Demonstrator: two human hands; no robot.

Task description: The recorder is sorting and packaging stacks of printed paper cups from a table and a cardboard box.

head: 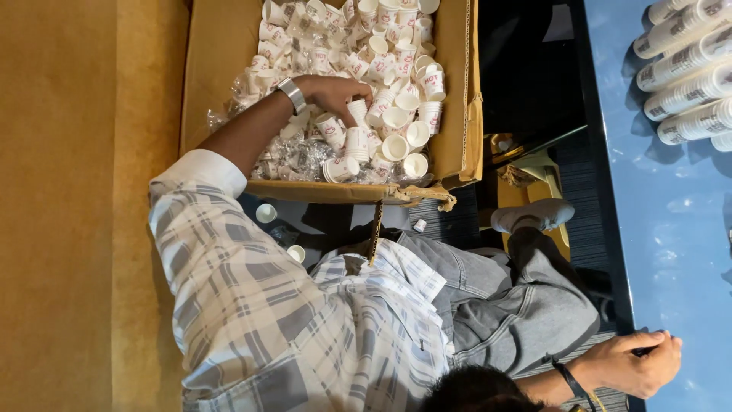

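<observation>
Cardboard box (221, 46) brims with paper cups (396, 114); one hand (335, 91) buried inside.

An open brown cardboard box (457, 114) stands at the top centre, its torn front flap hanging loose; inside lie small white paper cups with red printed marks (396, 99) among crumpled clear plastic sleeves (297, 156); at the upper right — on a blue surface (671, 229) — lie sleeved stacks of white cups with dark printed labels (686, 84), side by side.
</observation>
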